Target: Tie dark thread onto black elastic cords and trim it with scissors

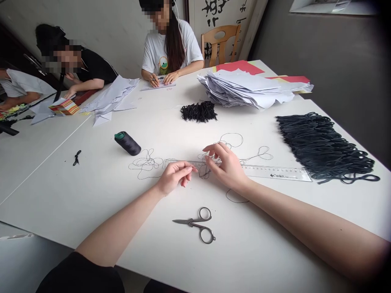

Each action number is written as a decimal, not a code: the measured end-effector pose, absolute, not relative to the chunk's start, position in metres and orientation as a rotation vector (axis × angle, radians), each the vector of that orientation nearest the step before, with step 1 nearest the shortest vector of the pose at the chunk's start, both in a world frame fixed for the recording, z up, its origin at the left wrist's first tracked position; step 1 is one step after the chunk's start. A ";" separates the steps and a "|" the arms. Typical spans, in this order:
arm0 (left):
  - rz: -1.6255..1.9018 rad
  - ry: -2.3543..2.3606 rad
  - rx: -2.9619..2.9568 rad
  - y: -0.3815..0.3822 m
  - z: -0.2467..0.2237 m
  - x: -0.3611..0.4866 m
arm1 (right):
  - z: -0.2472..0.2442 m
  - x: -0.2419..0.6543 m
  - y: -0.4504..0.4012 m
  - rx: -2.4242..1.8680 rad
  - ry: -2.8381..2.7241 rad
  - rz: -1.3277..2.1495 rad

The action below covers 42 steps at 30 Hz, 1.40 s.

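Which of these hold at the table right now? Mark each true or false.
1. The small steel scissors lie closer to the person than both hands, untouched: true.
2. The dark thread spool with a green top stands upright: false; it lies on its side.
3. The left hand grips the scissors: false; it is by the clear plastic ruler, away from the scissors.
4. A flat mass of black elastic loops lies to the right of the ruler's far end: true.

thin black thread [146,162] | loose tangled loops | lying on white table [91,171] | crossing clear ruler [275,172]
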State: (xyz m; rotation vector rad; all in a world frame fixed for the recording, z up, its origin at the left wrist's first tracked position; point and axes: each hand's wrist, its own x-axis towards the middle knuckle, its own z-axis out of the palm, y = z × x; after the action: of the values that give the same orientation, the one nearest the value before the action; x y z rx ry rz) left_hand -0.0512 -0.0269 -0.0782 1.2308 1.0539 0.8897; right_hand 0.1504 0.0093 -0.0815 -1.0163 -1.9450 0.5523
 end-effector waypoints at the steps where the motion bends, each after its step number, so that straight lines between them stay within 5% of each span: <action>1: 0.889 1.055 1.260 -0.027 -0.079 -0.051 | -0.082 0.150 0.008 -0.946 -2.001 0.486; 42: 0.832 1.093 1.360 -0.031 -0.079 -0.048 | -0.086 0.150 0.006 -0.658 -2.196 0.494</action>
State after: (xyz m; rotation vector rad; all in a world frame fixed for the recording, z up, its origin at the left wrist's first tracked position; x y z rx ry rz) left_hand -0.0480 -0.0306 -0.0786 1.3599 1.0927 0.8321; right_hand 0.1503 0.0065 -0.0863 -0.6578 -2.1962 0.4937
